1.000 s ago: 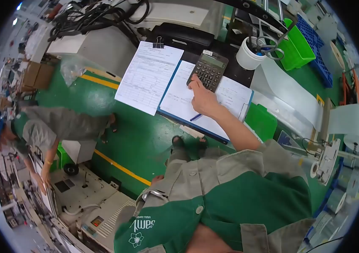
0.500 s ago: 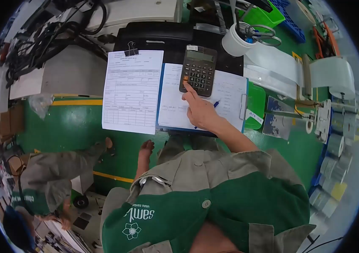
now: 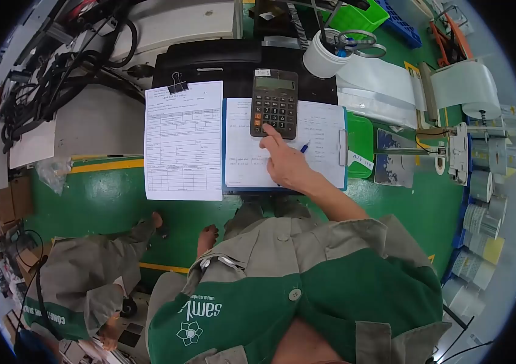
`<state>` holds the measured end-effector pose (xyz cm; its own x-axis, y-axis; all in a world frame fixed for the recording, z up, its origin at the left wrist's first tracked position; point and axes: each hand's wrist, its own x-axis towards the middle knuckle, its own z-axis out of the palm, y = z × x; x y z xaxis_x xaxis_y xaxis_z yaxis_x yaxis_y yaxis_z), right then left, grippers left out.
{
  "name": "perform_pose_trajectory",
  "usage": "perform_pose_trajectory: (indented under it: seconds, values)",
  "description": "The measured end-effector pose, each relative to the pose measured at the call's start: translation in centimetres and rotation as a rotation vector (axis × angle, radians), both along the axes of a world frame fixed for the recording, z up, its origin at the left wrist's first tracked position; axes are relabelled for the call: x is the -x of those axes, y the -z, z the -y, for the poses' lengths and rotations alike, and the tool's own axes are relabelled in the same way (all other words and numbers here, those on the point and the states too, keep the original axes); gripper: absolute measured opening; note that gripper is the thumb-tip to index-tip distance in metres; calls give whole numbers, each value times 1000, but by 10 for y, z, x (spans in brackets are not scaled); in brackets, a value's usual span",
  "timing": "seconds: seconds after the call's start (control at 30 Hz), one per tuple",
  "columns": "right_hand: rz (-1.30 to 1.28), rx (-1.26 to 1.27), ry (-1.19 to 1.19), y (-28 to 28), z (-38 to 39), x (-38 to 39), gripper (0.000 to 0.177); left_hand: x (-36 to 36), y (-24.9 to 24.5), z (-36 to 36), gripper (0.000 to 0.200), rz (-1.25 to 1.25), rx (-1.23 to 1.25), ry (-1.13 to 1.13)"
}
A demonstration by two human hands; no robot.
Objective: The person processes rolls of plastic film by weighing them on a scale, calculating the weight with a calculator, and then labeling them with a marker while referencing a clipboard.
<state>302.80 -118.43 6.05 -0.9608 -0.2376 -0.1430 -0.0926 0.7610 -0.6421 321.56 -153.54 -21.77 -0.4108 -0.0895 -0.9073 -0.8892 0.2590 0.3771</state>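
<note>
My right hand [image 3: 288, 164] reaches forward over a blue clipboard [image 3: 324, 130] that carries a handwritten sheet. Its index finger touches the lower left keys of a dark calculator [image 3: 275, 102] lying on the clipboard's top edge. A blue pen [image 3: 304, 147] is tucked between the other fingers of that hand. My left hand [image 3: 209, 233] hangs down at my side above the green floor, with a metal watch [image 3: 218, 262] on the wrist and nothing in it.
A printed form [image 3: 184, 139] under a black binder clip lies left of the clipboard. Behind stand a black machine [image 3: 209, 60] and a white cup [image 3: 321, 57] holding scissors. White material rolls [image 3: 464, 85] are at right. A co-worker [image 3: 82, 291] bends low at lower left.
The view has swung so the desk sits more squarely ahead. My right index finger has shifted slightly on the calculator's lower left keys. The co-worker has moved lower in the frame.
</note>
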Motion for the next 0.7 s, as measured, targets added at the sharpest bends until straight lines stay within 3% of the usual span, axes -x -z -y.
perform_pose_trajectory:
  seconds: [0.13, 0.2, 0.3, 0.43, 0.53, 0.63, 0.7]
  values:
    - [13, -77, 86, 0, -13, 6, 34, -2, 13, -4, 46, -71, -74, -57]
    - [7, -102, 71, 1, -14, 10, 32, 14, -37, -30, 43, -70, 15, -59]
    - [-32, -88, 50, 6, -18, 13, 31, 15, -14, -29, 31, -85, -121, -115]
    - [-55, -7, 50, -3, -24, 5, 32, 16, -9, -29, 37, -74, -99, -114]
    - [-142, 52, -47, 11, -19, -7, 33, 24, -55, -44, 40, -72, 23, -96]
    - [10, 73, -85, -2, -5, -7, 35, 12, -14, -28, 45, -20, -15, -56]
    - [-56, 55, -131, 2, 1, -4, 35, 11, -24, -34, 45, -50, -25, -130]
